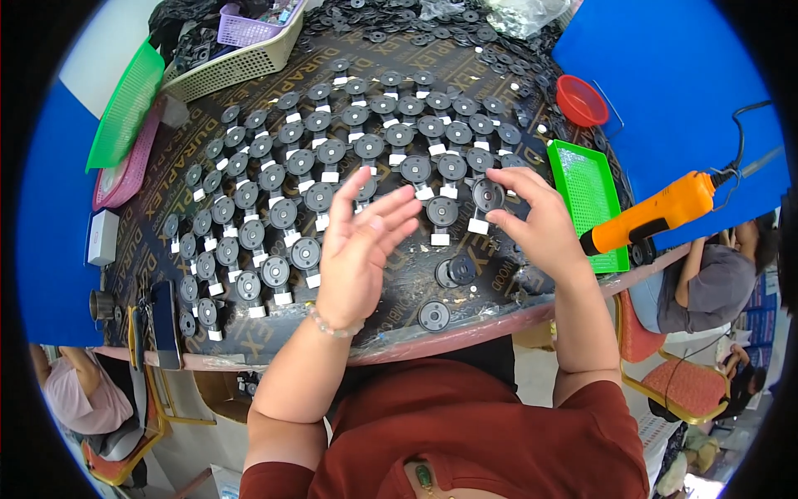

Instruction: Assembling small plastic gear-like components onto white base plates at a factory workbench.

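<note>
Many black round disc parts, each with a small white block at its lower end, stand in rows across the dark printed board. With thumb and fingertips, my right hand (542,218) grips one such black disc part (487,195) by its edge, the white block pointing toward me. Just left of it stands another black disc part (442,212). My left hand (359,249) hovers over the middle rows with its fingers spread and nothing in them. Closer to me lie a small stack of discs (460,269) and a single loose disc (434,316).
An orange electric screwdriver (652,212) hangs at right over a green tray (586,195), near a red bowl (581,101). Loose black discs (399,25) heap at the back. Baskets (241,66) stand back left; a phone (165,324) lies front left. People sit on both sides.
</note>
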